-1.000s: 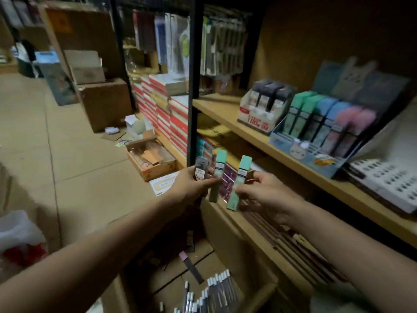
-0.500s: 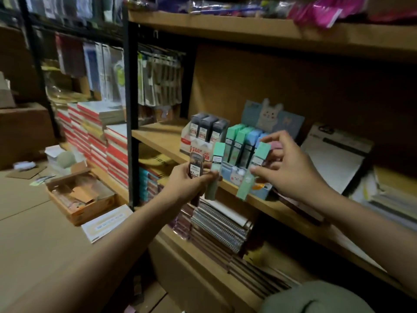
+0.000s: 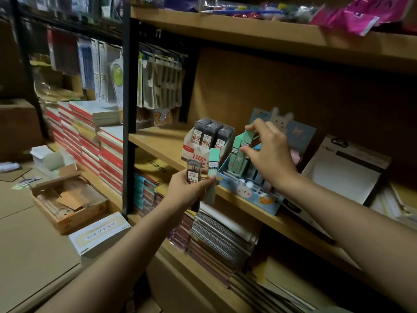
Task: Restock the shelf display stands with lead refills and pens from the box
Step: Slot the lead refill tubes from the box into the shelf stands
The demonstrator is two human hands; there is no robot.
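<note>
Right hand (image 3: 268, 154) pinches a green lead refill case (image 3: 247, 141) by thumb and forefinger, lowering it into the left-most slot of the blue rabbit display stand (image 3: 250, 188) on the middle shelf (image 3: 162, 143), next to another green case (image 3: 235, 152) already seated there. Left hand (image 3: 191, 188) is closed round two more: a dark 0.7 refill case (image 3: 193, 171) and a green spare (image 3: 212, 175), held upright just in front of the shelf edge.

Risks from here:
- Case is tilted vs. the slot; if it goes in skewed it may jam on the divider or knock its neighbour over.
- Slot bottom is hidden behind the hand, so can't tell how much room is left, prob. tight.
- Left hand's grip on two cases is loose-looking; one could slip & drop to the floor or lower shelf.
- Dark case belongs w/ the white stand (image 3: 207, 141) beside it, so a colour mix-up is possible.
</note>
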